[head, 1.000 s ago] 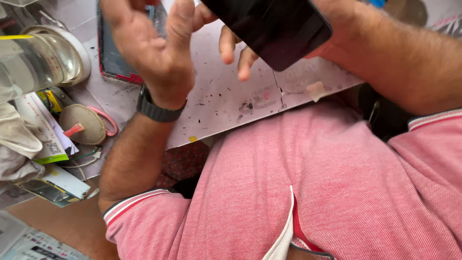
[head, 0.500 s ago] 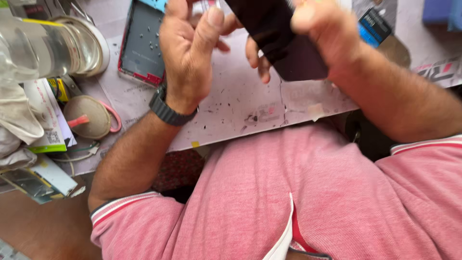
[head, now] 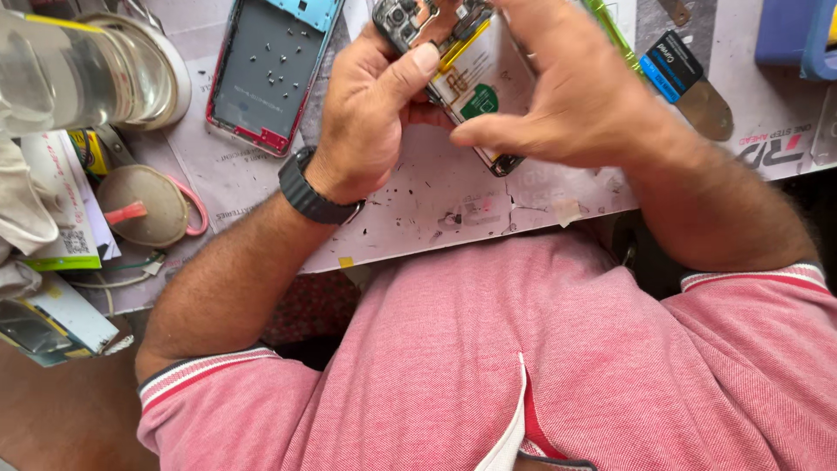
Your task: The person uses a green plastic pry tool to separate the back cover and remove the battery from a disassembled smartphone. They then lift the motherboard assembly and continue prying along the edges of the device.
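gripping opened phone (head: 475, 83), left hand (head: 370, 113), right hand (head: 571, 96)

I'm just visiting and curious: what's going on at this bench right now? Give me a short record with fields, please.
Left hand: left hand grips the top end of an opened phone, thumb pressed on its edge
Right hand: right hand holds the phone's other side
Phone: back removed, battery and camera parts showing
Wrist: black watch on the left wrist
Nearby: empty phone frame with small screws inside, lying on the work mat
Far left: roll of clear tape
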